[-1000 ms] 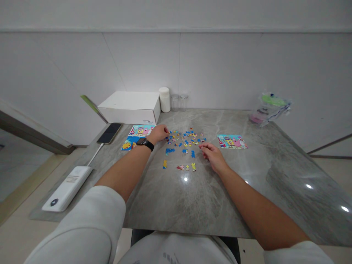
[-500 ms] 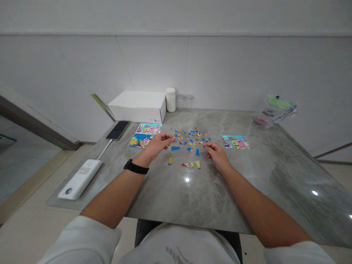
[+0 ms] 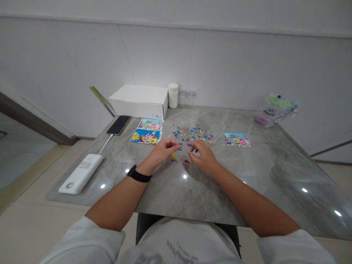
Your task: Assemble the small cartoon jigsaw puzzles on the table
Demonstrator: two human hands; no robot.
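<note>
My left hand (image 3: 164, 151) has thumb and forefinger pinched together on a small jigsaw puzzle piece (image 3: 180, 147), blue with a little yellow and red. Opposite it, my right hand (image 3: 204, 155) holds its thumb and forefinger apart, with nothing visible between them. Beneath the hands lie a yellow-and-blue puzzle piece (image 3: 173, 157) and a reddish piece (image 3: 188, 161); the right hand covers other pieces in that row. Just beyond the fingers, many loose puzzle pieces (image 3: 196, 132) are scattered on the grey table (image 3: 170, 190).
Cartoon picture cards (image 3: 148, 136) lie at left, another picture card (image 3: 238, 140) at right. A phone (image 3: 118, 125) is cabled to a white power bank (image 3: 81, 173). Along the wall stand a white box (image 3: 139, 101), a white bottle (image 3: 173, 96) and two clear glasses. A plastic bag (image 3: 275, 110) sits far right.
Both hands have come closer together and nearer to me, off the pile's edges. The right hand moved left over the front row of pieces. The camera view shifted slightly.
</note>
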